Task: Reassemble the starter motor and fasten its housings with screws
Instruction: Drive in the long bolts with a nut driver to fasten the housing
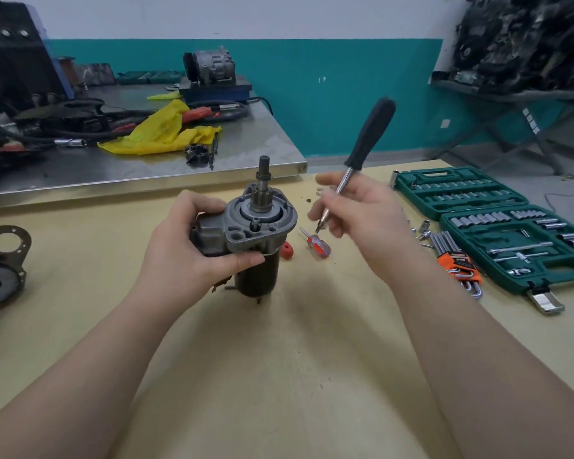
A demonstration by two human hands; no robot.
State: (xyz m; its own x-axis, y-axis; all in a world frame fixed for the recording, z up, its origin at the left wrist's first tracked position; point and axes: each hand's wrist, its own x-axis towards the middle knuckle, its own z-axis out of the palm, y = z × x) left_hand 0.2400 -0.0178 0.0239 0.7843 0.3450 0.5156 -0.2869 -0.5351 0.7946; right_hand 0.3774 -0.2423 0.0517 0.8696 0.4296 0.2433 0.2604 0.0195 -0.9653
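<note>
The starter motor [252, 236] stands upright on the wooden table [279, 359], its pinion shaft pointing up and its grey front housing on top of the dark body. My left hand [186, 246] grips the housing and solenoid from the left side. My right hand [355, 210], just right of the motor, holds a screwdriver with a black handle [371, 134] by its metal shaft, handle up and tip down near the fingers. The tip hangs in the air, apart from the motor.
A small red-handled screwdriver [317, 245] and a red piece [287, 251] lie beside the motor. An open green socket set [497, 223], orange-holdered hex keys [458, 263] and loose sockets sit to the right. A metal bracket [0, 260] lies far left. A cluttered steel bench [146, 154] stands behind.
</note>
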